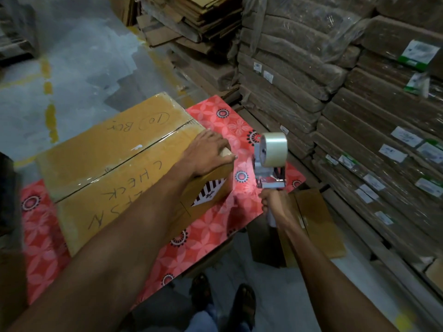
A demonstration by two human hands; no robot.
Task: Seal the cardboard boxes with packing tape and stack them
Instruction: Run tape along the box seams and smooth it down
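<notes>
Fingers of the left hand press together over the box corner; the right hand grips the tape dispenser; a sliding box could skew tape.

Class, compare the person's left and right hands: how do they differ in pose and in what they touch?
The left hand rests on the cardboard box corner; the right hand grips the tape dispenser handle. Left hand lies flat; right hand is clenched. Both are bare.

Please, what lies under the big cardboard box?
The cardboard box rests on a red flowered sheet, which shows beside it. The part beneath the box is covered.
</notes>
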